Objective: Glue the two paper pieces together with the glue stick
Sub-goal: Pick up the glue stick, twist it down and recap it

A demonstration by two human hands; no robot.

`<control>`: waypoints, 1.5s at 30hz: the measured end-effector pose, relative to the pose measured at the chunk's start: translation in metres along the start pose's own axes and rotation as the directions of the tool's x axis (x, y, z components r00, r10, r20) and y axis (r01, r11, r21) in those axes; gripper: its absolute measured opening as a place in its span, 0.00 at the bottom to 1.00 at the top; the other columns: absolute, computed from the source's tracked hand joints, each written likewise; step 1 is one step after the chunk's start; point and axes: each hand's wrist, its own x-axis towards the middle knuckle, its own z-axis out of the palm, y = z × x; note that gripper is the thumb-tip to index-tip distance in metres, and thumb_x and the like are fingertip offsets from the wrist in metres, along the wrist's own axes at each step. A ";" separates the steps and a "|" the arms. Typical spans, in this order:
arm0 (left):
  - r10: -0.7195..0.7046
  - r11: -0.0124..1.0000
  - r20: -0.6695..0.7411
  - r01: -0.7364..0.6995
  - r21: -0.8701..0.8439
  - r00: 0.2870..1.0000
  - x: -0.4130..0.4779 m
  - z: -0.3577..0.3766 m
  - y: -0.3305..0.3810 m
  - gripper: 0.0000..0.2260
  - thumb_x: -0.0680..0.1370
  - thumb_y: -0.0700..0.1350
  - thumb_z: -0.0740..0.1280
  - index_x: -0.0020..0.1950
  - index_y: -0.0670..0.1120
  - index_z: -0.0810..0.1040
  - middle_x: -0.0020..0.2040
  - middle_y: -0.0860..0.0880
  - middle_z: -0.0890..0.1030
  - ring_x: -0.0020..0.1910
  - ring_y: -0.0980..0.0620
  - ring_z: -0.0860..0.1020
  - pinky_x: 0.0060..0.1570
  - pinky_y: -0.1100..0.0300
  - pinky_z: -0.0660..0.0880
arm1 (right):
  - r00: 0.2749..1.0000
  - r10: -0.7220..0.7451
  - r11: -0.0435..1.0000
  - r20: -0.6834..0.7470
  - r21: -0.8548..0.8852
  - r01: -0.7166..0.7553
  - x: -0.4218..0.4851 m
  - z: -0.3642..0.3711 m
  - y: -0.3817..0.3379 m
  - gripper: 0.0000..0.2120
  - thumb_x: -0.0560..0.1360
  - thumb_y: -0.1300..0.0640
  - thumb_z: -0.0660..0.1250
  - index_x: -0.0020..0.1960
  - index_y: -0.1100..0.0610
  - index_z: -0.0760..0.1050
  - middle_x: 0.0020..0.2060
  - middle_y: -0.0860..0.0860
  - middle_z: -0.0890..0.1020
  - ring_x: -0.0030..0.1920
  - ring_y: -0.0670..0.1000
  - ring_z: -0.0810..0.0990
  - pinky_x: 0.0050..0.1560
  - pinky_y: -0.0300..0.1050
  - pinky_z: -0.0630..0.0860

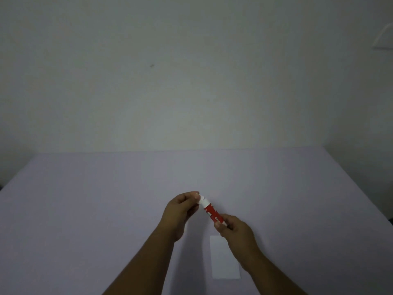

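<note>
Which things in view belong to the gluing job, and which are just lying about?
For the job:
- glue stick, held by both hands: left hand at its white end, right hand on the red body
- white paper on the table

Lying about:
- nothing else visible

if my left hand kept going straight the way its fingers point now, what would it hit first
The glue stick: the left hand already pinches its white end, with fingers pointing right. Past that, only bare table shows, though depth is unclear.

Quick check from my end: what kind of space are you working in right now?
Probably a plain indoor room with a bare work table: a pale lilac tabletop against a blank off-white wall, holding only a white paper piece. Both hands hold a red glue stick.
</note>
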 end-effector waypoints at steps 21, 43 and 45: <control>0.052 0.953 0.144 -0.093 0.289 0.988 -0.019 0.015 0.011 0.17 0.77 0.46 0.67 0.65 0.53 0.74 0.56 0.50 0.79 0.56 0.51 0.78 0.55 0.58 0.75 | 0.981 -0.039 0.983 0.191 -0.168 0.072 0.019 -0.011 -0.010 0.09 0.69 0.48 0.70 0.48 0.41 0.74 0.45 0.43 0.82 0.46 0.44 0.80 0.49 0.40 0.76; -0.140 0.923 -0.218 0.207 0.324 0.966 0.030 0.017 -0.041 0.14 0.80 0.46 0.61 0.64 0.46 0.75 0.54 0.47 0.79 0.51 0.48 0.77 0.52 0.57 0.72 | 0.998 -0.059 0.940 0.028 -0.335 0.064 0.082 0.013 0.053 0.07 0.69 0.58 0.69 0.44 0.51 0.73 0.37 0.43 0.79 0.38 0.43 0.77 0.36 0.32 0.70; -0.144 0.916 -0.228 0.217 0.338 0.963 0.031 0.018 -0.042 0.14 0.80 0.47 0.60 0.64 0.46 0.75 0.55 0.47 0.79 0.52 0.48 0.77 0.54 0.56 0.73 | 0.998 -0.047 0.950 0.038 -0.306 0.057 0.082 0.013 0.053 0.09 0.69 0.59 0.70 0.47 0.50 0.73 0.39 0.43 0.79 0.38 0.39 0.76 0.37 0.27 0.68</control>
